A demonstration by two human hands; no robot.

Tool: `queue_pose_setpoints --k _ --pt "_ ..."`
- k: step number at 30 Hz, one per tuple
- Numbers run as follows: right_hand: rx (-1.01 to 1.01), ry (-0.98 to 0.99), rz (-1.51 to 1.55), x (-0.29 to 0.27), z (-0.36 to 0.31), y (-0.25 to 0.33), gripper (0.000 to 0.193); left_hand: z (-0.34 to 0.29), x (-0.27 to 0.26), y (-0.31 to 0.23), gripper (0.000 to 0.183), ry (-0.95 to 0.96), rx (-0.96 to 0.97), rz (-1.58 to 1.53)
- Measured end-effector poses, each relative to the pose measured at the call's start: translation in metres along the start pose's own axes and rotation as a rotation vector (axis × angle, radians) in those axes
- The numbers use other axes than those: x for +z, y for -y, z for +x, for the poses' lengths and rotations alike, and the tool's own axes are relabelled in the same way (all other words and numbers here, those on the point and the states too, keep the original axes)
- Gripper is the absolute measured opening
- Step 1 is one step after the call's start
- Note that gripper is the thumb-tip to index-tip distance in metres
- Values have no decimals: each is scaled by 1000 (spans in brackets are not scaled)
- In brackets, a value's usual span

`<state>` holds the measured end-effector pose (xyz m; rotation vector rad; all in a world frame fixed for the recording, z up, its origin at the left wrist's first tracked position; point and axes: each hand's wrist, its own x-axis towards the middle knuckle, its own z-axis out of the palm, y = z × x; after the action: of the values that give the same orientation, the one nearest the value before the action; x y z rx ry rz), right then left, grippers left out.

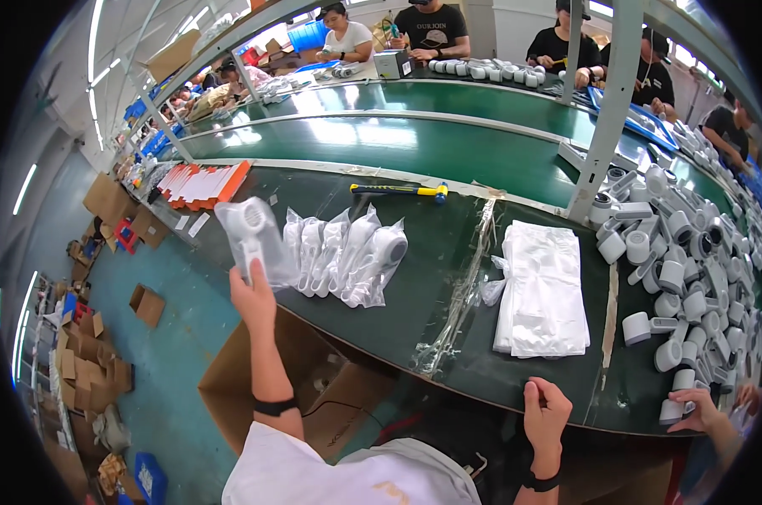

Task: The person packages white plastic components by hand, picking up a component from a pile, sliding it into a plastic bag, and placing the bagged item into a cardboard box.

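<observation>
My left hand (pixel 254 296) is closed on a bagged handheld device (pixel 251 227), white with a round slotted head and a handle, inside a clear plastic bag. It is held up over the left part of the dark table, beside a row of several similar bagged devices (pixel 345 255). My right hand (pixel 547 410) is curled into a loose fist at the table's near edge, with nothing visible in it. Just beyond it lies a stack of white plastic bags (pixel 543 290).
A blue-yellow hammer (pixel 400 191) lies at the table's back, near orange-and-white flat pieces (pixel 202 184). White-grey devices (pixel 692 261) are heaped at right, where another person's hand (pixel 698 410) touches one. An opened cardboard box (pixel 255 370) stands below; a metal post (pixel 608 109) rises behind.
</observation>
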<state>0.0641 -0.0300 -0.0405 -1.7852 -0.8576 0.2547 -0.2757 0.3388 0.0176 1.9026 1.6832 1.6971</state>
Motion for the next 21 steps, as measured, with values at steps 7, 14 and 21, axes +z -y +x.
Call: queue_pose_setpoints --k 7,14,21 --pt "65 -54 46 -2 2 -6 14 17 38 73 45 194 -193 448" --pt "70 -49 38 -5 -1 -7 13 15 58 52 54 233 -10 482" --pt "-8 -91 -17 -2 -2 -6 12 -3 69 -2 75 588 -43 528"
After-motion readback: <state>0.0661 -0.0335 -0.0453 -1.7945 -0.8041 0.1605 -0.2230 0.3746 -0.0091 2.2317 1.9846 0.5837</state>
